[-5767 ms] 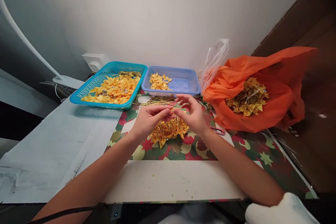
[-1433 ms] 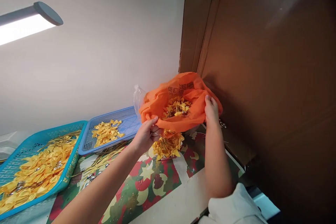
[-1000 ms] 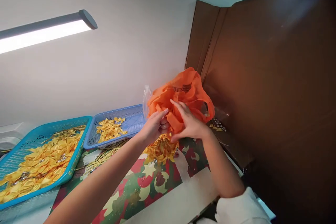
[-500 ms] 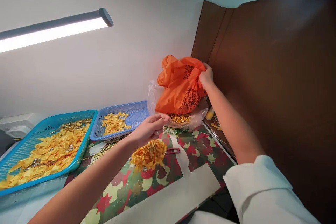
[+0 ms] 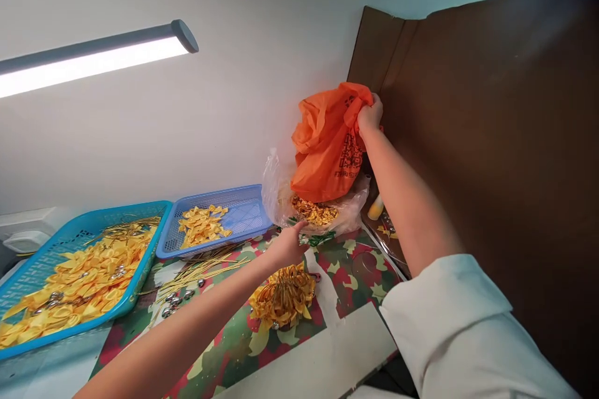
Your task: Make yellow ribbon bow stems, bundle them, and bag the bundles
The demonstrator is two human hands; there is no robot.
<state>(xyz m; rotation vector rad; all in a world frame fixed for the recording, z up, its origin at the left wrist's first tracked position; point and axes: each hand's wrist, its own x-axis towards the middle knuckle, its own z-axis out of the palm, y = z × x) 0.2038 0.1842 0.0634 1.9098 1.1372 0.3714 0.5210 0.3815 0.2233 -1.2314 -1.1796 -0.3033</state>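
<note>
My right hand (image 5: 371, 115) grips the bunched top of an orange plastic bag (image 5: 330, 143) with dark printing. The orange bag hangs over a clear plastic bag (image 5: 353, 212), which lies spread with a heap of small shiny gold pieces (image 5: 318, 212) inside. At the front rim of the clear bag is my left hand (image 5: 290, 243), closed on that rim with the thumb on top; its other fingers are mostly hidden. Just below it, a bunch of yellow ribbon bows (image 5: 283, 299) with gold ties rests on the patterned table cover (image 5: 238, 349).
Left stands a teal basket (image 5: 140, 290) full of yellow bows, beside a blue basket (image 5: 246, 212) with fewer bows. Gold wire ties (image 5: 206, 271) and several silver bells (image 5: 173, 302) lie on the table. Brown cardboard (image 5: 491, 137) walls the right side. A lamp (image 5: 98, 59) hangs upper left.
My right hand has lifted the orange bag slightly up and right, uncovering more gold pieces. My left hand has moved lower and right, to the clear bag's front rim.
</note>
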